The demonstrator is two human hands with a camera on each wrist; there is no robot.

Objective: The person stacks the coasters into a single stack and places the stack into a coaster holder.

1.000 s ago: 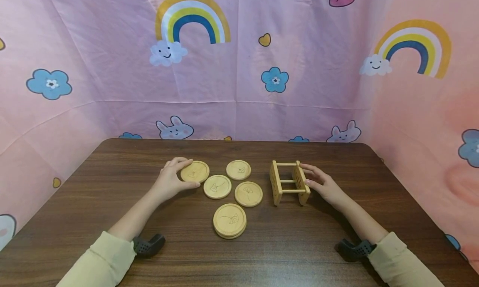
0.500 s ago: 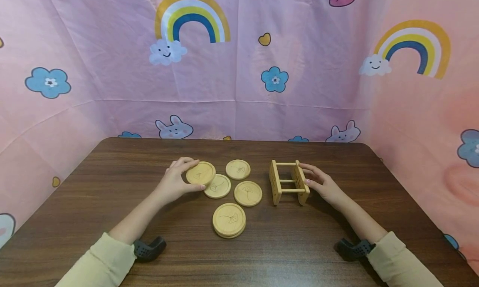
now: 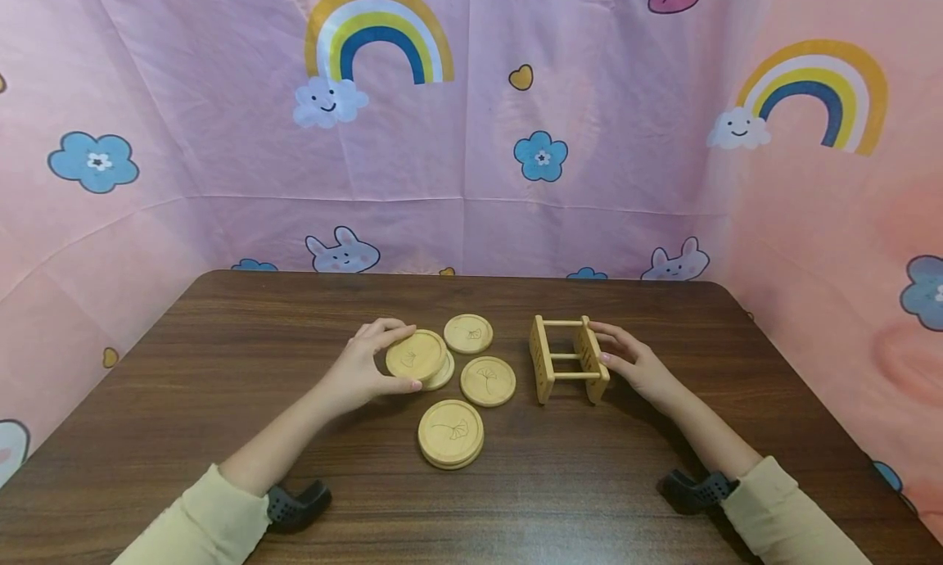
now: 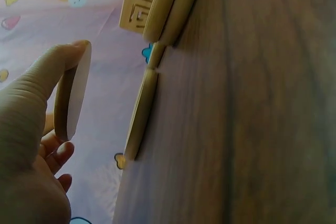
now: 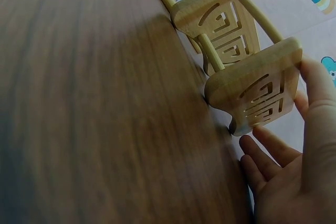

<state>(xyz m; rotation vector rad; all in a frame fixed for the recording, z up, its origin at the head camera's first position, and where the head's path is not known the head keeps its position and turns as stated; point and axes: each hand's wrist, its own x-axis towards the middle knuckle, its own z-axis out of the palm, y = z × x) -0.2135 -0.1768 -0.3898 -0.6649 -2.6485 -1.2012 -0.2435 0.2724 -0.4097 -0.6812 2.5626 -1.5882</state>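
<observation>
My left hand [image 3: 361,367] pinches a round wooden coaster [image 3: 416,354] by its edges, thumb on the near side and fingers on the far side. That coaster is raised and tilted, partly covering another coaster [image 3: 442,377] on the table. In the left wrist view, the held coaster [image 4: 73,93] is seen edge-on, apart from the tabletop. My right hand [image 3: 639,370] touches the right side panel of a small wooden rack [image 3: 543,360] with rods between two panels. The right wrist view shows the thumb against the panel [image 5: 262,90], with the lower fingers free.
More coasters with leaf engravings lie on the brown table [image 3: 354,499]: one at the back [image 3: 468,334], one left of the rack [image 3: 488,381] and a stack of two [image 3: 451,432] nearest me. A patterned cloth [image 3: 604,164] hangs behind the table.
My left hand has lifted the leftmost coaster and carried it right and slightly nearer, over the neighbouring coaster. The right hand and rack have stayed in place.
</observation>
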